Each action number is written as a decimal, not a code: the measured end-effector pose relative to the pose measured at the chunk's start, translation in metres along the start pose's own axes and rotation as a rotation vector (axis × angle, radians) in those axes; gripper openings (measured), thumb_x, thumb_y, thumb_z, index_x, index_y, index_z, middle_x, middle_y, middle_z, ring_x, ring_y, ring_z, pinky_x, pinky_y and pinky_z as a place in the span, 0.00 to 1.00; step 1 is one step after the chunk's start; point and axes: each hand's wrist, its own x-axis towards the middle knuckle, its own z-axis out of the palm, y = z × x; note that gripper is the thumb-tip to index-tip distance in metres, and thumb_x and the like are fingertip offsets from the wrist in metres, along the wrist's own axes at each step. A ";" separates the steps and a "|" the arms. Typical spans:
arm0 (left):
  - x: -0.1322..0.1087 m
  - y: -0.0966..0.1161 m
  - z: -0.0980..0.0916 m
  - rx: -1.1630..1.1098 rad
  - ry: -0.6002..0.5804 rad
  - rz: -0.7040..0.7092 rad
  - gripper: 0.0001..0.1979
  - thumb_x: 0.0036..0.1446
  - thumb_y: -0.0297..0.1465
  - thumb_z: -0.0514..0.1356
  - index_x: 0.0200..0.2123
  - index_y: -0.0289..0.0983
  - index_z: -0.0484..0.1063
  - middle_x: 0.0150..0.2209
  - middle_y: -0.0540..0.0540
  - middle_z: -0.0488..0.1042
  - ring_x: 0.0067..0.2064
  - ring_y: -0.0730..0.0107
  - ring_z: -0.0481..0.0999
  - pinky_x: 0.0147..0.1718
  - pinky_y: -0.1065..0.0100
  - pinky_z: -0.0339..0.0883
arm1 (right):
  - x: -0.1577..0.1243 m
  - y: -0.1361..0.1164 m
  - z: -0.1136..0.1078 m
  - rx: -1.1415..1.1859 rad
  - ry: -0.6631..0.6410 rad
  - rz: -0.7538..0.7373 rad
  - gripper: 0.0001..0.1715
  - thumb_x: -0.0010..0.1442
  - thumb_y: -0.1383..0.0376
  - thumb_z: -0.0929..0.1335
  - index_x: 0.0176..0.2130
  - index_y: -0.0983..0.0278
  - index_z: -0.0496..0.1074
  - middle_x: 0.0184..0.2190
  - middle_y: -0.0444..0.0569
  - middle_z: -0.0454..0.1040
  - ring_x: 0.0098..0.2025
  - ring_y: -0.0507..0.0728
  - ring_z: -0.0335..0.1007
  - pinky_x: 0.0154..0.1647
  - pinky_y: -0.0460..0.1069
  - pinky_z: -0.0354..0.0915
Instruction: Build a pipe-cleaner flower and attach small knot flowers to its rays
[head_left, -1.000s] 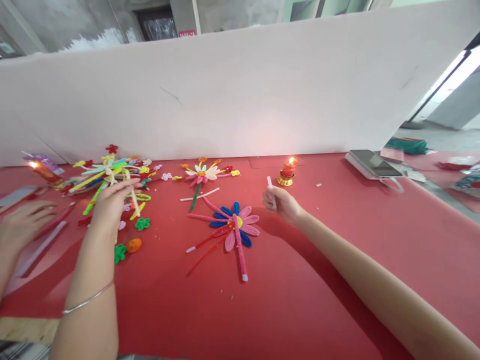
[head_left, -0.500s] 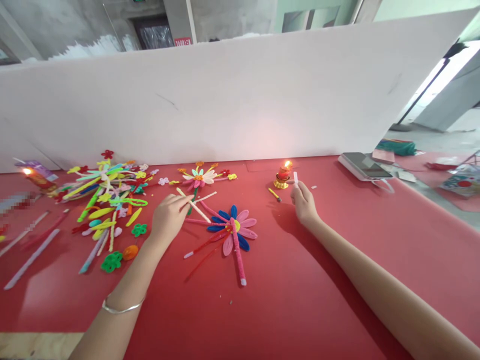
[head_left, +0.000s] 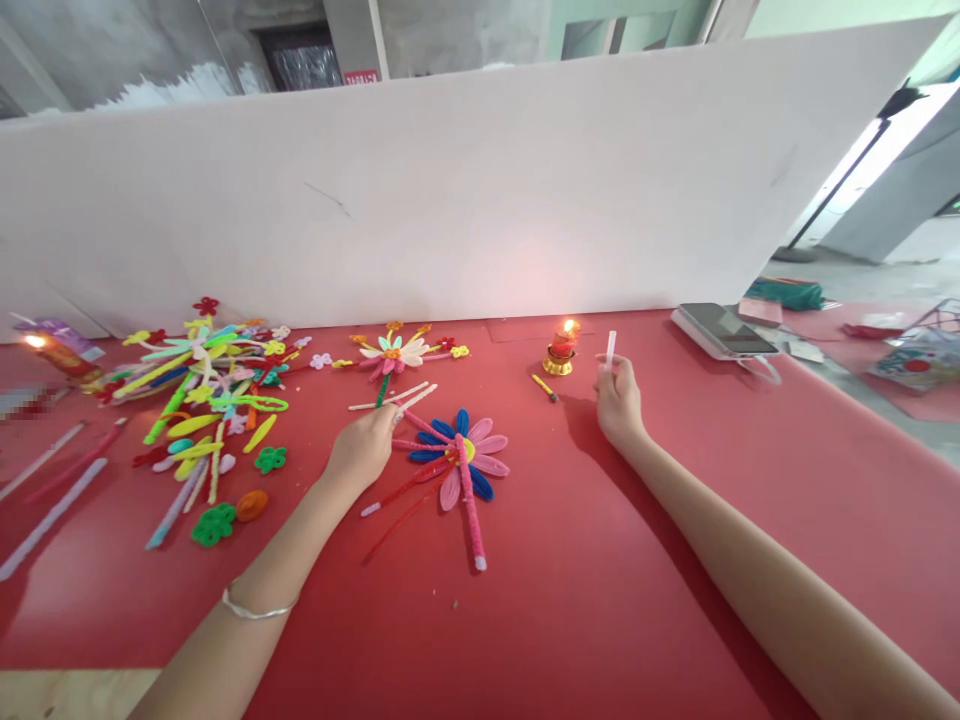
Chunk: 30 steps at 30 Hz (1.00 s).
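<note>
I count two lit candles point(head_left: 561, 345) point(head_left: 56, 352), two finished flowers point(head_left: 459, 459) point(head_left: 394, 352), one phone point(head_left: 726, 330) at the surface's far right, and two hands point(head_left: 365, 447) point(head_left: 618, 400).

**Two hands out over the red surface**

Left hand point(head_left: 365, 450) rests on the surface point(head_left: 600, 600) just beside the pink-and-blue flower point(head_left: 461, 462), fingers on a cream stick point(head_left: 409, 400). Right hand point(head_left: 619, 400) pinches a short white stick point(head_left: 610, 350) upright, near the lit candle point(head_left: 561, 348) at the far edge. A pile of bright craft pieces point(head_left: 202, 390) sits toward the far left corner, and a phone point(head_left: 726, 330) lies toward the far right edge.
</note>
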 end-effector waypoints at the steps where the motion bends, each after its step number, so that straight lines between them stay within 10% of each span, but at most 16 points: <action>1: 0.000 -0.001 0.003 -0.001 -0.016 -0.013 0.15 0.63 0.31 0.43 0.46 0.36 0.66 0.41 0.40 0.74 0.41 0.59 0.74 0.31 0.67 0.62 | 0.001 -0.001 -0.001 -0.009 0.010 0.030 0.21 0.61 0.52 0.53 0.46 0.60 0.61 0.21 0.40 0.60 0.21 0.51 0.57 0.24 0.46 0.55; 30: -0.001 0.009 0.012 -0.002 -0.142 -0.011 0.16 0.63 0.35 0.42 0.43 0.39 0.67 0.39 0.42 0.76 0.37 0.60 0.75 0.30 0.67 0.61 | 0.026 -0.001 0.001 -0.355 -0.016 -0.053 0.21 0.61 0.55 0.54 0.37 0.61 0.70 0.19 0.44 0.64 0.22 0.53 0.57 0.26 0.46 0.50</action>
